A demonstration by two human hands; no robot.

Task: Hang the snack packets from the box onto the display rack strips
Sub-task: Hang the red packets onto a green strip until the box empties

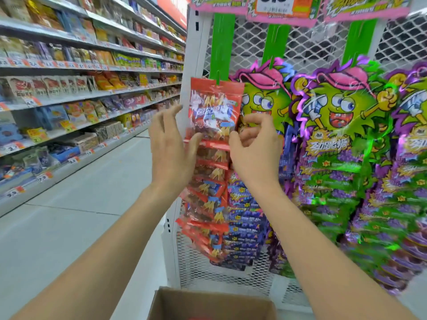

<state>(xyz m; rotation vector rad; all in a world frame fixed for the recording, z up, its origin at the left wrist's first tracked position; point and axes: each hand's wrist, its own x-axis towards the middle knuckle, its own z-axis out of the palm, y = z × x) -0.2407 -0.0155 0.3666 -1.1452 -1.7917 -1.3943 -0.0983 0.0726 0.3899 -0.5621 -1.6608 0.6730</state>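
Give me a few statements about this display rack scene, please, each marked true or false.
1. The top red packet hangs on the leftmost green strip. True.
2. The left hand is clenched in a fist. False: its fingers are spread and fairly straight beside the packet.
3. A cardboard box sits open below the hands. True.
4. The middle strip carries plain yellow packets. False: it carries green and purple packets with a cartoon character.
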